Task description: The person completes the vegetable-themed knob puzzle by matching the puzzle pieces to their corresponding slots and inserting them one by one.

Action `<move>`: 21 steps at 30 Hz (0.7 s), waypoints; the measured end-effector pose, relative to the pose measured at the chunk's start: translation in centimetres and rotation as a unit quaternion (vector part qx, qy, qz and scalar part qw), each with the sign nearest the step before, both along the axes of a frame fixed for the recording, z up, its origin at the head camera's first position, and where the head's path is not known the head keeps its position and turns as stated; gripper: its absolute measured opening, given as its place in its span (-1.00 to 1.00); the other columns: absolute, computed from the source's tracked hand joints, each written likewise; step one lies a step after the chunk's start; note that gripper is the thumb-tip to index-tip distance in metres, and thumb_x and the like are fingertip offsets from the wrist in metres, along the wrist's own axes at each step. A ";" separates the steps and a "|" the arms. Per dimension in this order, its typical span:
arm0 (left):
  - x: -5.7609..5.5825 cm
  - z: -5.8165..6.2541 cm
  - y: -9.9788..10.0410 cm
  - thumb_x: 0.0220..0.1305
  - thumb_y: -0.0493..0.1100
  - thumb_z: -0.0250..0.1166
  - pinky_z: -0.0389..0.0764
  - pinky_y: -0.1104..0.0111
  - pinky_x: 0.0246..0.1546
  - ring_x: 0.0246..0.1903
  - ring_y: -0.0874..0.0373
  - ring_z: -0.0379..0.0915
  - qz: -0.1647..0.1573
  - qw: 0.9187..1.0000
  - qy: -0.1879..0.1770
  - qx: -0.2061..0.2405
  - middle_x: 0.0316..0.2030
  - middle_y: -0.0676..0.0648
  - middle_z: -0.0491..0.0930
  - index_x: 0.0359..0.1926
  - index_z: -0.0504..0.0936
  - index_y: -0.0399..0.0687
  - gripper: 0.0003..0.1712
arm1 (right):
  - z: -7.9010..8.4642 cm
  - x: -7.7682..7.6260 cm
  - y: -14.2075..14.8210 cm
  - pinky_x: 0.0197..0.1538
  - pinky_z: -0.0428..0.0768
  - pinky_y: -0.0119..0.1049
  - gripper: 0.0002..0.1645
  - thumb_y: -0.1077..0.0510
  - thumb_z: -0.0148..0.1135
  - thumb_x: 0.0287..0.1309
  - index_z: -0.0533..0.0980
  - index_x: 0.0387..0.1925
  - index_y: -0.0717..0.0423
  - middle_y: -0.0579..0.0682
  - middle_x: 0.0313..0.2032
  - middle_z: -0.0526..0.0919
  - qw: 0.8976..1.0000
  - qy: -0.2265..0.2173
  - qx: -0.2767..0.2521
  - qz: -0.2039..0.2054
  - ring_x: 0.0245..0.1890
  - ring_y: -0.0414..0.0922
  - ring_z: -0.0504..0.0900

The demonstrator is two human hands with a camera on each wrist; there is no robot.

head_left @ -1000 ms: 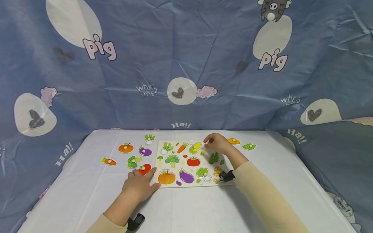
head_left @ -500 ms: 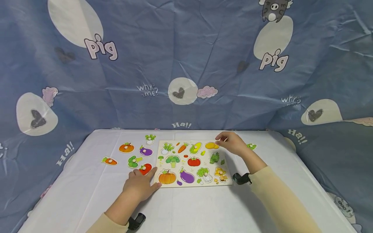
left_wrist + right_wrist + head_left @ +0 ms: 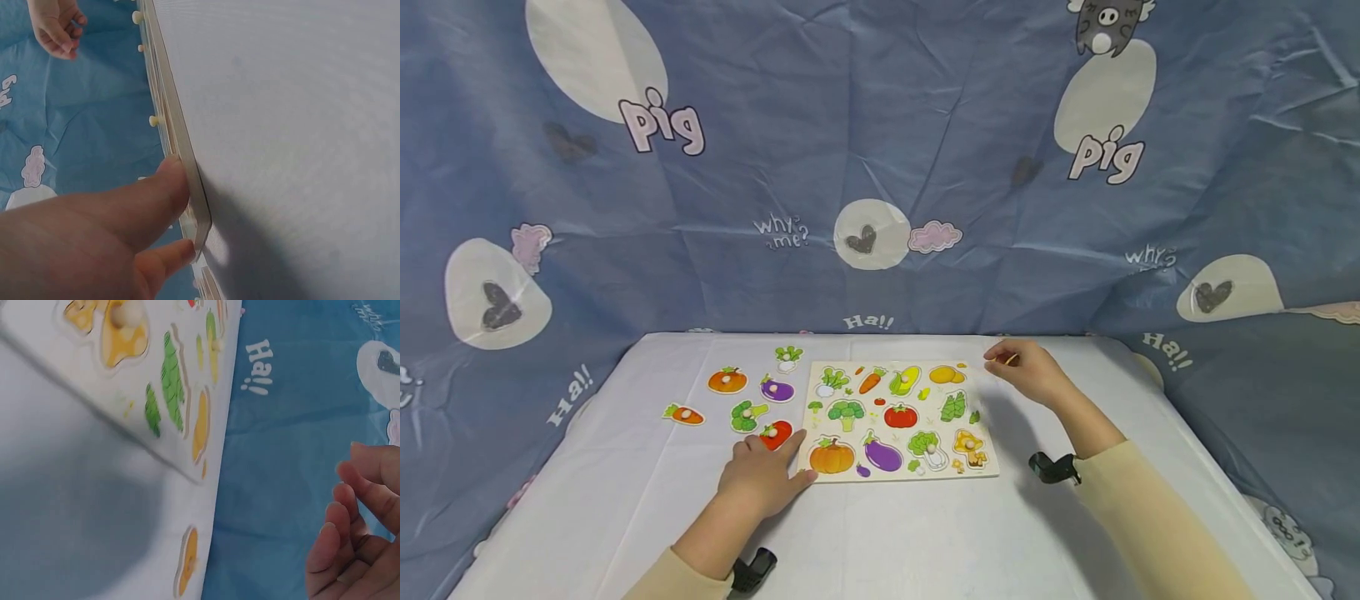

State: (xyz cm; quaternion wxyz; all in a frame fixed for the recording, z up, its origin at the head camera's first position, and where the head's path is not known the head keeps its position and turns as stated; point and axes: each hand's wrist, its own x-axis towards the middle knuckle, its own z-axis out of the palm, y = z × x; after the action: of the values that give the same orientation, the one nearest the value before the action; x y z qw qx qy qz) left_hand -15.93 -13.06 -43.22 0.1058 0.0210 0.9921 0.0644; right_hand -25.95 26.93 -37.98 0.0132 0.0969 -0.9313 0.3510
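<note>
A vegetable peg puzzle board (image 3: 865,398) lies on the white table. At its near left corner my left hand (image 3: 760,479) rests, thumb and a finger spread and touching the edges. The tomato piece (image 3: 777,432) lies just beyond that hand's fingers. My right hand (image 3: 1033,371) hovers past the board's far right corner, fingers loosely bent and holding nothing in the right wrist view. On the table near it lies a yellow-orange potato piece (image 3: 187,562), mostly covered by the hand in the head view. Pegs stand up from the mushroom (image 3: 968,446), cabbage (image 3: 931,448) and corn (image 3: 904,380) on the board.
Left of the board lie loose pieces: a carrot (image 3: 685,415), a pumpkin (image 3: 727,381), a broccoli (image 3: 747,415), an eggplant (image 3: 777,389) and a white radish (image 3: 788,358). A blue cloth (image 3: 880,167) hangs behind the table.
My right hand has moved right, from above the board's far edge to beyond its right corner, over the potato piece. It now covers the green piece. My left hand stays on the board's corner.
</note>
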 end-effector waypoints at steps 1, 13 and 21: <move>0.0 0.0 0.0 0.18 0.27 0.37 0.56 -0.15 -0.04 -0.04 -0.37 0.29 0.000 1.000 0.001 0.000 0.06 -0.63 0.30 0.46 0.37 0.10 -0.12 | 0.0 0.0 0.2 -0.26 0.53 -0.20 -0.75 0.11 0.29 0.31 0.64 -0.06 0.16 0.06 -0.24 0.60 1.000 0.002 0.001 -0.002 -0.28 -0.03 0.56; 0.1 0.3 0.0 0.17 0.28 0.37 0.53 -0.17 0.01 -0.03 -0.38 0.28 0.002 1.000 0.000 -0.002 0.08 -0.63 0.30 0.45 0.37 0.10 -0.12 | -1.0 -0.4 2.4 -0.32 0.51 -0.22 -0.71 0.09 0.26 0.35 0.63 -0.04 0.21 0.11 -0.16 0.61 0.999 0.004 0.005 -0.054 -0.27 -0.02 0.53; 0.2 0.5 0.1 0.17 0.28 0.37 0.52 -0.17 0.03 -0.01 -0.39 0.28 0.002 1.000 -0.002 -0.001 0.09 -0.63 0.30 0.45 0.38 0.10 -0.12 | -2.0 -1.0 4.2 -0.30 0.56 -0.24 -0.68 0.07 0.22 0.39 0.59 0.00 0.23 0.18 -0.10 0.61 0.997 0.010 -0.005 -0.080 -0.21 0.03 0.56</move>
State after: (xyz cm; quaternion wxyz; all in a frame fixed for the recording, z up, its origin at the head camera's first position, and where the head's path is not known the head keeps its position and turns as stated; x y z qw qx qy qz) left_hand -15.70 -12.98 -42.70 0.1074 0.0187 0.9920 0.0633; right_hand -26.94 31.13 -39.96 0.0509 0.0257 -0.9343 0.3520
